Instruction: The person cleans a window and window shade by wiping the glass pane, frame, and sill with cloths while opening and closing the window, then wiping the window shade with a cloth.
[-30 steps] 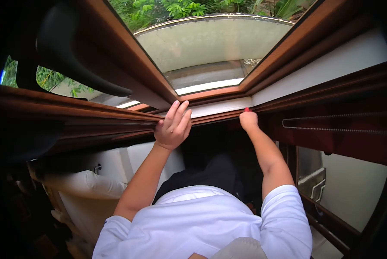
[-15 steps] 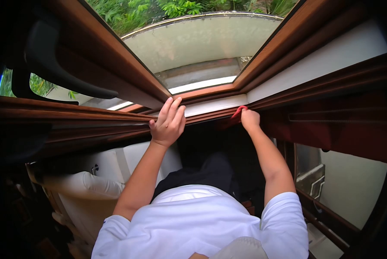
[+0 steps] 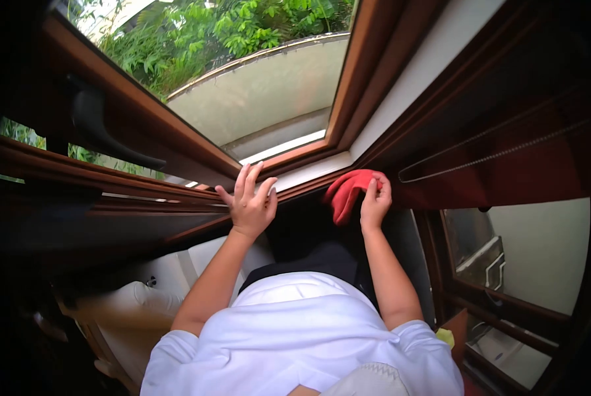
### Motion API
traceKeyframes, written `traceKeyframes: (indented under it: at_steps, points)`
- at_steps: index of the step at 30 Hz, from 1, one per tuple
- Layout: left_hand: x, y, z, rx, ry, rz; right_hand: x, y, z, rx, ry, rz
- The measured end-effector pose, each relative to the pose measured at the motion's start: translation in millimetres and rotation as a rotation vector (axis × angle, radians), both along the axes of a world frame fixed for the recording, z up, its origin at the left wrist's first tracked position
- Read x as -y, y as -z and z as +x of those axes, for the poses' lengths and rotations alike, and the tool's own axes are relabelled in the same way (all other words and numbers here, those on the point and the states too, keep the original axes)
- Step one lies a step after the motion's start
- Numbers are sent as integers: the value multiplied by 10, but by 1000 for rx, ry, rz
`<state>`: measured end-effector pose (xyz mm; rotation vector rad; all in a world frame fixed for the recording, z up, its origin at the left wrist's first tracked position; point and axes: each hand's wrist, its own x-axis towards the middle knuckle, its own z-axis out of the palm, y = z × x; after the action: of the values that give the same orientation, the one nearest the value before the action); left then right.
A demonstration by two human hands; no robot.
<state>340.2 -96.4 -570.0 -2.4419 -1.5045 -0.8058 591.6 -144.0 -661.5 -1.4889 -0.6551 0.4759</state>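
We saw daylight enter through the brown wood-framed rectangular glass window (image 3: 262, 99), while black shadow swallowed the distorted outer edges.

The worn shirt (image 3: 295, 333) is white, short-sleeved.

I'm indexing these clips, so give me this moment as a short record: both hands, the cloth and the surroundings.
Left hand: open and spread near the lower edge of the window frame; contact unclear
Right hand: gripping a red cloth
Cloth state: bunched, near the white sill
Outside: pale wall, green plants
Nearby: black handle, beaded chain
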Motion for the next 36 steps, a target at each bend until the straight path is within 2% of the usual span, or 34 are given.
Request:
traceKeyframes:
  at_steps: [2, 4, 7, 11, 14, 17, 20, 25, 31, 36]
  points:
    - [-12, -9, 97, 43, 59, -46, -54, -161, -11, 61, 6, 29]
    - [-56, -63, 173, 52, 127, -67, -126, -98, 3, 23, -52, 109]
    - [-117, -176, 228, 67, 211, -46, -162, -41, -18, 295, -34, 50]
    - [-206, -313, 297, 121, 260, -58, -165, -238, 33, 483, -15, 86]
    - [-304, -457, 403, 172, 307, -45, -153, -717, 108, 547, -31, 137]
    - [-389, -681, 609, 213, 395, -44, -195, -1241, 228, 728, -54, 298]
    - [-454, -956, 860, 265, 496, -5, -312, -1969, 270, 772, -50, 424]
    - [-520, -1590, 1166, 292, 634, 70, -350, -3116, 324, 958, -180, 403]
    - [-584, -2201, 1371, 363, 745, 243, -524, -4196, 261, 1172, -117, 611]
    - [-638, -2667, 1544, 443, 819, 246, -691, -4898, 260, 1331, 9, 765]
